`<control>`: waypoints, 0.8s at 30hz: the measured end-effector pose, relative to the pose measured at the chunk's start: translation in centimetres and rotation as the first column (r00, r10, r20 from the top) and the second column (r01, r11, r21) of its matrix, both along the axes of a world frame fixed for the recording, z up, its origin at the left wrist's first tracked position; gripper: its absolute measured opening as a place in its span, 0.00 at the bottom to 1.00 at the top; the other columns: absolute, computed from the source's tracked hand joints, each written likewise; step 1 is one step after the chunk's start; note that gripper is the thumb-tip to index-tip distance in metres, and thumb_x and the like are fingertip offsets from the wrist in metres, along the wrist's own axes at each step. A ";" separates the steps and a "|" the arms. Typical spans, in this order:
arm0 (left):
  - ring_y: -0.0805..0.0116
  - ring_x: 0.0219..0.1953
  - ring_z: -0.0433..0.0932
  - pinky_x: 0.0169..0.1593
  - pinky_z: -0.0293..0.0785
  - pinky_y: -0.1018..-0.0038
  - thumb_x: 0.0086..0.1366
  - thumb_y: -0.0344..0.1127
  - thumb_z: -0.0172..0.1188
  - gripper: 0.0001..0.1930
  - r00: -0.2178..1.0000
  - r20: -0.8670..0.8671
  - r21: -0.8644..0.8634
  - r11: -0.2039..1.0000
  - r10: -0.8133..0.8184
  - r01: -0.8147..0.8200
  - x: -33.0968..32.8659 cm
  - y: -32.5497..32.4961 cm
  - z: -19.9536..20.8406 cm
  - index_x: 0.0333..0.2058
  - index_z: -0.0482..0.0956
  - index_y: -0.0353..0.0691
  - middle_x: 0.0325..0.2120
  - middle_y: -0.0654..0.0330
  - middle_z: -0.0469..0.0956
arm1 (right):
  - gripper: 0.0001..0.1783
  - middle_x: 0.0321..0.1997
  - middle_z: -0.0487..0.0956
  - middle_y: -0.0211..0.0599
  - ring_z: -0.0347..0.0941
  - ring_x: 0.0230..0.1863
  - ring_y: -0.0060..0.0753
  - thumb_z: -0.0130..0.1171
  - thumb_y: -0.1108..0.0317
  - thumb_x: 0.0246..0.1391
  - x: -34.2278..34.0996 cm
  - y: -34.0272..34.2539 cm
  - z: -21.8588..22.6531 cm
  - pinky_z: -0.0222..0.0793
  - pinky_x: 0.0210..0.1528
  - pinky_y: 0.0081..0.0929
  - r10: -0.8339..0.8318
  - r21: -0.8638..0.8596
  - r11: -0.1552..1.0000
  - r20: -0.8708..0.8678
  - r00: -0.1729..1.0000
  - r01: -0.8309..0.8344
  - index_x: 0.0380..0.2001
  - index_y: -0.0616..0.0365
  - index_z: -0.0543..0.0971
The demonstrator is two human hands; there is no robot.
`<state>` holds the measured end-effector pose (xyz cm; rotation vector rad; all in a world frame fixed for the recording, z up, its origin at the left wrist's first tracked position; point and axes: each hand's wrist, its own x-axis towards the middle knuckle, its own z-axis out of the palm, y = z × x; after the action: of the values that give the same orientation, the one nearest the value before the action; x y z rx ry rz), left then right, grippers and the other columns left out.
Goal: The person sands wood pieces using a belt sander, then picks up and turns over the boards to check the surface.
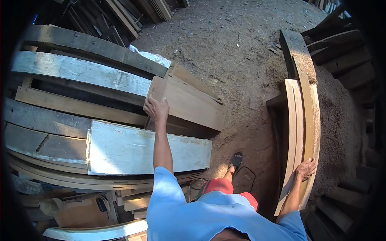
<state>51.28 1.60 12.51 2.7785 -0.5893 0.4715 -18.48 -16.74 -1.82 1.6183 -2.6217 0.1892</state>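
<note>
With the left hand (157, 109) flat and open on the near corner of the pale brown rectangular board (187, 103) atop the stacked planks, and the right hand (306, 168) gripping the upright light wooden planks (299, 136), steady both before shifting weight.

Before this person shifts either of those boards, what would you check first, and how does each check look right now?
1. Left hand on the short brown board: ok, it rests on the board's near corner.
2. Left grip closed around that board: cannot tell, the fingers lie on top.
3. Right hand on the long planks: ok, it rests on their edge near the lower end.
4. Planks steady: cannot tell, they stand on edge in a stack.
5. Footing: ok, a sandalled foot stands on sawdust ground.
6. White plank under the left arm: ok, lying flat.
</note>
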 end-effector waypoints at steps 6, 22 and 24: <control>0.42 0.61 0.71 0.62 0.66 0.49 0.59 0.50 0.69 0.34 0.926 -0.270 0.213 0.954 0.265 -0.211 9.3 0.9 0.8 0.55 0.66 0.34 0.55 0.42 0.75 | 0.26 0.67 0.69 0.38 0.62 0.67 0.53 0.39 0.48 0.70 -0.6 0.1 -0.7 0.61 0.66 0.52 0.036 -0.001 0.999 -0.044 0.998 -0.036 0.64 0.44 0.69; 0.62 0.53 0.79 0.57 0.77 0.63 0.67 0.44 0.66 0.29 -0.101 -0.299 -0.767 0.302 -0.949 -0.567 -15.1 -7.8 -7.3 0.60 0.69 0.37 0.52 0.57 0.78 | 0.27 0.68 0.68 0.38 0.60 0.68 0.57 0.46 0.43 0.67 3.0 -6.2 0.9 0.57 0.67 0.57 -0.172 0.093 0.982 0.097 0.980 0.163 0.64 0.40 0.69; 0.64 0.51 0.78 0.56 0.77 0.65 0.67 0.43 0.66 0.29 -0.140 -0.357 -0.712 0.366 -0.924 -0.600 -20.2 -11.3 -9.9 0.60 0.69 0.36 0.51 0.58 0.78 | 0.28 0.69 0.68 0.37 0.60 0.67 0.54 0.47 0.43 0.67 5.2 -7.6 0.9 0.57 0.67 0.55 -0.132 0.042 0.991 0.074 0.989 0.129 0.64 0.42 0.69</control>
<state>31.06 -9.67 2.63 0.8460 -0.2121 -1.2124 -13.30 -24.37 -0.93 1.4718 -2.7927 0.2008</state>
